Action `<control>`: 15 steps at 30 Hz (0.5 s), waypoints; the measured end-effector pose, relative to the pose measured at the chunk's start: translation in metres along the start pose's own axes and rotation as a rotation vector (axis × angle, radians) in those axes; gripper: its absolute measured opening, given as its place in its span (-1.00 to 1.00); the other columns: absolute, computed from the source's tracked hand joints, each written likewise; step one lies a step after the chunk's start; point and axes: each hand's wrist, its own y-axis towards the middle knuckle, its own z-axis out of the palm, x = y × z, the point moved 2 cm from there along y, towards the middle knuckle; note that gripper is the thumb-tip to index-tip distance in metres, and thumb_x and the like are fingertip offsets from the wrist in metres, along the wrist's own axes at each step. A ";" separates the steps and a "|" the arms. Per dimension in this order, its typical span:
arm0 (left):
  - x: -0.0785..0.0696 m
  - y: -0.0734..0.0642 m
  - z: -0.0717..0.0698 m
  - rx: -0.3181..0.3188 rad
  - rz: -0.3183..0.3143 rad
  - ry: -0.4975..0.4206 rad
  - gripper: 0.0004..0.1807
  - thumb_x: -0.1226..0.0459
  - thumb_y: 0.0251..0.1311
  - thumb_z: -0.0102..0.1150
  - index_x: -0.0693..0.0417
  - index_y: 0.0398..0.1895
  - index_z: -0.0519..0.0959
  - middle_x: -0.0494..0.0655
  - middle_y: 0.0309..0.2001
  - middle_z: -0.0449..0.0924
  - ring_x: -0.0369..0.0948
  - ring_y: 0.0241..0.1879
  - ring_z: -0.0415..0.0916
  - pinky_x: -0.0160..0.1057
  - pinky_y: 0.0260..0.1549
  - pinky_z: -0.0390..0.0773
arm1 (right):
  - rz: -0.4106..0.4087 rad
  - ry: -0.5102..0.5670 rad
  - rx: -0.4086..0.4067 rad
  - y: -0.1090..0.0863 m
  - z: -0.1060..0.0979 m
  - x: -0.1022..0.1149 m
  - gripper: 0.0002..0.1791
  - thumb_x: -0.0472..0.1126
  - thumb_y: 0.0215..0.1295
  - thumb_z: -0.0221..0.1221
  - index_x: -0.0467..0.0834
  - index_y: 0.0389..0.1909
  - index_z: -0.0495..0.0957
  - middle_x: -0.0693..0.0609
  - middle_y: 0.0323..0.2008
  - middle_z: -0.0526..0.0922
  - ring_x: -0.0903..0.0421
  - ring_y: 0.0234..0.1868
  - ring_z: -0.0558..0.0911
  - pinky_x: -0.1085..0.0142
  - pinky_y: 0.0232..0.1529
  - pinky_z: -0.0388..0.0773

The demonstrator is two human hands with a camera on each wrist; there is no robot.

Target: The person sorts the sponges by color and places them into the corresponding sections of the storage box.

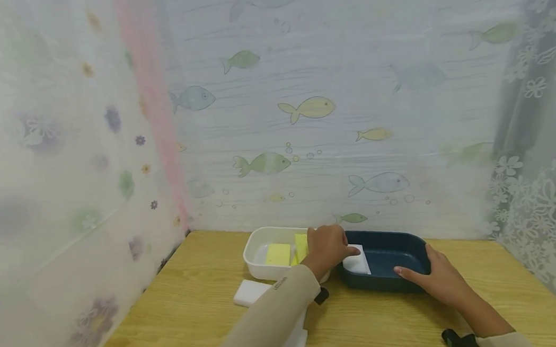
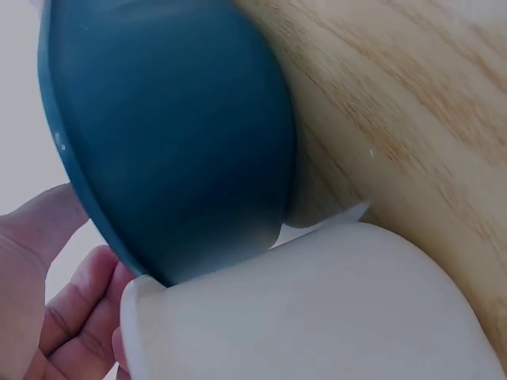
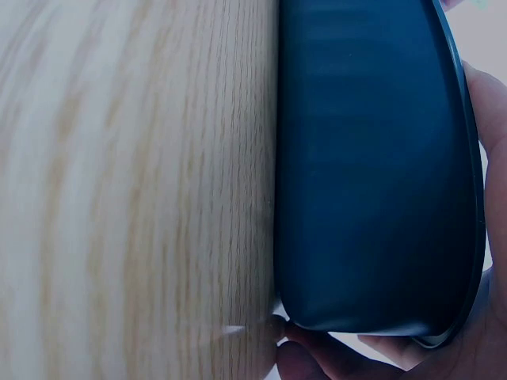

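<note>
Remote here: I've got the right hand (image 1: pixel 439 280) gripping the navy tub (image 1: pixel 385 282); left hand (image 1: pixel 328 249) curls over its left end, by the white block (image 1: pixel 355 265) inside, can't tell if pinching. I'd brace the tub.

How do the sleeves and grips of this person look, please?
The left sleeve is beige, with small dark lettering near its cuff; the right sleeve is beige too. Black devices show beside both cuffs. Left grip and right grip wear no gloves.

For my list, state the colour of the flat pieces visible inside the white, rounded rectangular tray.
Yellow; the flat pieces show best in the head view.
</note>
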 end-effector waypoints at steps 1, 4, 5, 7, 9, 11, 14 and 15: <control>0.001 -0.001 -0.001 0.002 0.007 -0.013 -0.52 -0.35 -0.11 0.52 -0.31 -0.74 0.58 -0.47 -0.73 0.44 -0.34 -0.54 0.41 -0.03 -0.03 0.45 | 0.000 0.000 0.001 0.000 0.000 0.000 0.44 0.52 0.30 0.12 -0.47 0.57 -0.47 -0.68 0.50 -0.25 -0.67 0.46 -0.04 -0.57 0.26 0.16; 0.001 -0.004 -0.004 0.015 0.023 -0.038 -0.54 -0.33 -0.09 0.53 -0.31 -0.70 0.59 -0.48 -0.71 0.45 -0.35 -0.53 0.42 -0.02 -0.04 0.46 | 0.005 -0.001 0.007 0.000 -0.001 -0.001 0.45 0.52 0.30 0.12 -0.47 0.57 -0.47 -0.68 0.50 -0.25 -0.68 0.45 -0.05 -0.57 0.26 0.16; 0.001 -0.006 -0.005 0.022 0.026 -0.045 -0.55 -0.32 -0.08 0.52 -0.30 -0.68 0.59 -0.47 -0.70 0.46 -0.36 -0.52 0.42 -0.03 -0.05 0.46 | 0.008 0.000 0.008 0.000 -0.001 -0.002 0.45 0.53 0.29 0.12 -0.46 0.57 -0.47 -0.68 0.50 -0.25 -0.68 0.45 -0.05 -0.57 0.26 0.16; 0.001 -0.008 -0.009 0.030 0.033 -0.057 -0.55 -0.32 -0.06 0.52 -0.29 -0.65 0.60 -0.47 -0.68 0.47 -0.36 -0.51 0.42 -0.09 -0.13 0.44 | 0.013 -0.001 0.006 0.000 -0.001 -0.002 0.46 0.53 0.29 0.12 -0.46 0.57 -0.47 -0.69 0.50 -0.26 -0.68 0.45 -0.05 -0.58 0.26 0.16; 0.002 -0.011 -0.013 0.033 0.041 -0.063 -0.56 -0.31 -0.05 0.51 -0.29 -0.62 0.60 -0.47 -0.66 0.48 -0.38 -0.51 0.41 -0.14 -0.19 0.42 | 0.014 -0.001 0.002 0.000 -0.001 -0.002 0.46 0.53 0.28 0.12 -0.47 0.57 -0.47 -0.69 0.49 -0.25 -0.69 0.45 -0.05 -0.58 0.26 0.15; 0.003 -0.014 -0.016 0.033 0.051 -0.070 -0.56 -0.31 -0.05 0.51 -0.29 -0.61 0.60 -0.48 -0.64 0.49 -0.39 -0.51 0.41 -0.17 -0.23 0.40 | 0.008 0.001 -0.003 0.000 -0.001 -0.001 0.46 0.53 0.28 0.13 -0.48 0.57 -0.46 -0.70 0.49 -0.24 -0.69 0.45 -0.05 -0.58 0.27 0.15; 0.009 -0.018 -0.021 0.035 0.062 -0.084 -0.57 -0.31 -0.06 0.52 -0.29 -0.60 0.60 -0.49 -0.63 0.49 -0.40 -0.52 0.41 -0.19 -0.25 0.39 | -0.002 0.008 -0.005 0.000 -0.001 0.001 0.45 0.52 0.29 0.14 -0.49 0.57 -0.45 -0.70 0.50 -0.24 -0.69 0.45 -0.06 -0.57 0.27 0.15; 0.011 -0.019 -0.023 0.039 0.065 -0.093 -0.57 -0.31 -0.06 0.53 -0.30 -0.60 0.60 -0.50 -0.63 0.49 -0.40 -0.52 0.41 -0.20 -0.26 0.38 | -0.003 0.008 -0.003 -0.001 -0.001 0.002 0.45 0.52 0.29 0.14 -0.49 0.57 -0.45 -0.70 0.49 -0.25 -0.69 0.45 -0.06 -0.57 0.27 0.15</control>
